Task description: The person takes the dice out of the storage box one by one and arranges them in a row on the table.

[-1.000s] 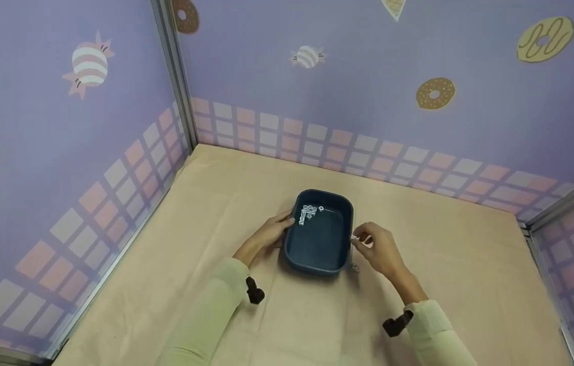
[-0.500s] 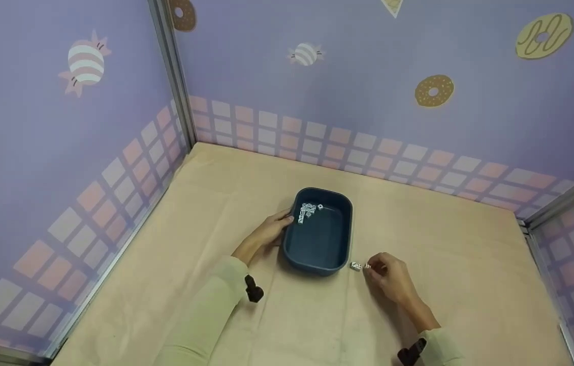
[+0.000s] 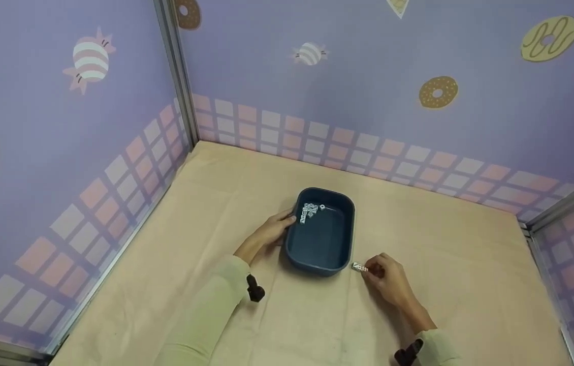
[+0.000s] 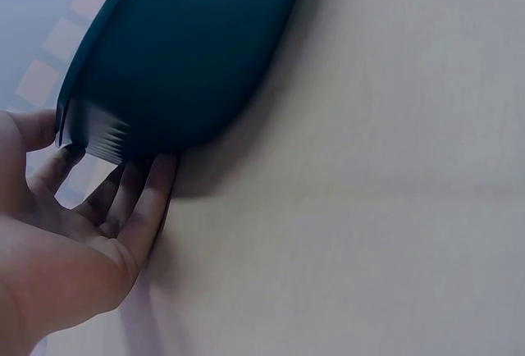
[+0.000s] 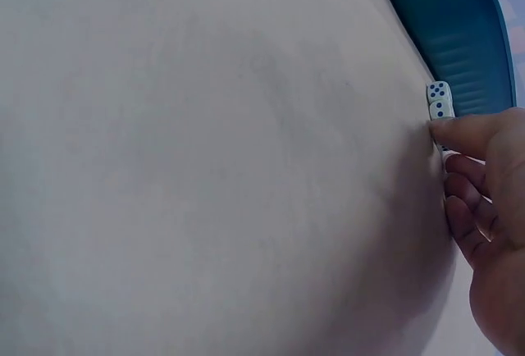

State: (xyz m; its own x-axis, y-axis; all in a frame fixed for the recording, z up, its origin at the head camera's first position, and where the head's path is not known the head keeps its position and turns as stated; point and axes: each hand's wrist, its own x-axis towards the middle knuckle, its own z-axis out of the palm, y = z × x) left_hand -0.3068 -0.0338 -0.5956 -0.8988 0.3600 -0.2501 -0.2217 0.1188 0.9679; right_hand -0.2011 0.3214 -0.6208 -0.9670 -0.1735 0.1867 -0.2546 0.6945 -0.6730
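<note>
Dice (image 3: 358, 267) lie on the cloth just beside the near right corner of the blue tub (image 3: 321, 234), two white ones touching each other. My right hand (image 3: 387, 279) has thumb and fingertip closing on the nearer one; whether it is pinched yet I cannot tell. My left hand (image 3: 266, 234) cups the tub's left wall, fingers curled against it. I judge the dice light, hard and slick, best pinched on opposite flat faces.
</note>
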